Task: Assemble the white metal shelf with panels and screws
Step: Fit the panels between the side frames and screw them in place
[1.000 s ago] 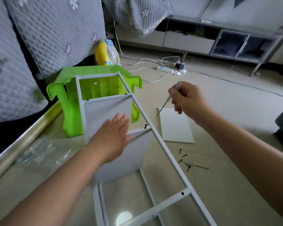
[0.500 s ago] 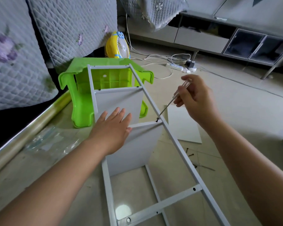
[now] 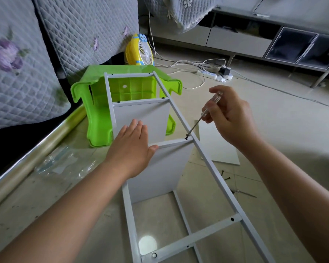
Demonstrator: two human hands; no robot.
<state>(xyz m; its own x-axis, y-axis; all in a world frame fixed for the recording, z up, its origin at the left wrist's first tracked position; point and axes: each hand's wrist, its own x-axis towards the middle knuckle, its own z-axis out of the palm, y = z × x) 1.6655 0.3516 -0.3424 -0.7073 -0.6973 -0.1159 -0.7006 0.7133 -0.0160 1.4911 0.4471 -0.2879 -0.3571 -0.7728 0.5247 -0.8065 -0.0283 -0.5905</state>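
The white metal shelf frame [image 3: 213, 168] lies on its side on the floor, its far end against an overturned green stool [image 3: 84, 92]. Two white panels stand in it; the nearer panel [image 3: 160, 173] has my left hand [image 3: 131, 149] lying flat on its top edge, fingers straight. My right hand [image 3: 230, 118] grips a small clear-handled screwdriver [image 3: 207, 109]. Its tip sits on a dark screw [image 3: 187, 137] where the nearer panel meets the frame's long rail. A loose white panel [image 3: 218, 147] lies on the floor behind the rail.
Several loose dark screws [image 3: 225, 176] and a thin tool [image 3: 244, 193] lie on the floor right of the frame. Plastic wrapping [image 3: 59, 164] lies to the left beside a quilted sofa. A yellow fan [image 3: 139, 50], power strip [image 3: 215, 75] and low cabinet [image 3: 273, 38] stand beyond.
My right hand has brought the screwdriver down from the air onto the screw at the rail joint. My left hand stays flat on the panel. The view has shifted closer.
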